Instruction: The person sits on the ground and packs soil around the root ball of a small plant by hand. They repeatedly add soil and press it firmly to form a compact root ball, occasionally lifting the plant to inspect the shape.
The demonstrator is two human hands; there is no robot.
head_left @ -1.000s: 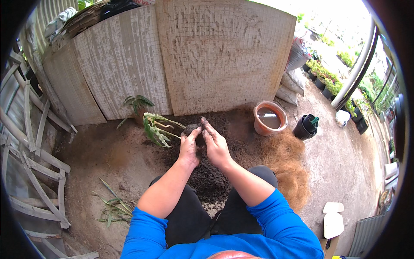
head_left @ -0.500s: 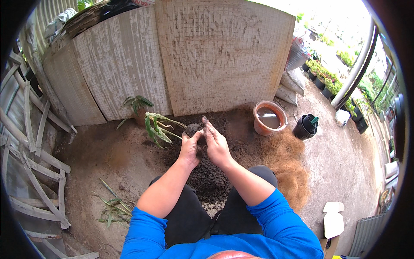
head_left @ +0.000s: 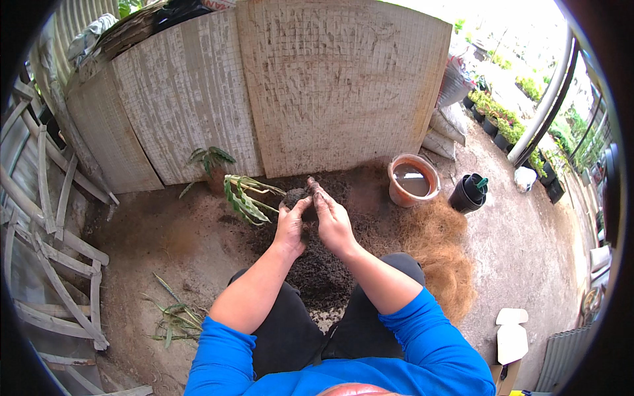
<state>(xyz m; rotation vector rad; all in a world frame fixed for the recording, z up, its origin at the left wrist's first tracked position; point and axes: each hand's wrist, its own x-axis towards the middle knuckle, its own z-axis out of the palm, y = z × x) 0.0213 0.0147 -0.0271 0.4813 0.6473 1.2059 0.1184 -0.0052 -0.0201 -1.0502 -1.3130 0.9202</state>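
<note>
Plant [head_left: 243,201]: leafy stems point left from a dark soil ball [head_left: 294,196], their join hard to make out.
Left hand [head_left: 288,228]: half closed around the ball's near side, some fingers hidden.
Right hand [head_left: 335,228]: fingers extended beside the ball; cannot tell whether it grips.
Soil heap [head_left: 320,277]: below the hands, partly covered by them.
Bucket [head_left: 396,195]: murky liquid [head_left: 411,187] under glare, depth unseen.

The top [head_left: 317,377] is bright blue, its plain sleeves [head_left: 228,350] creased and gathered at their edges, both forearms [head_left: 254,290] bare. The trousers [head_left: 284,330] are black. Left grip [head_left: 289,228] and right grip [head_left: 333,226] look dirt-smeared at the fingertips.
</note>
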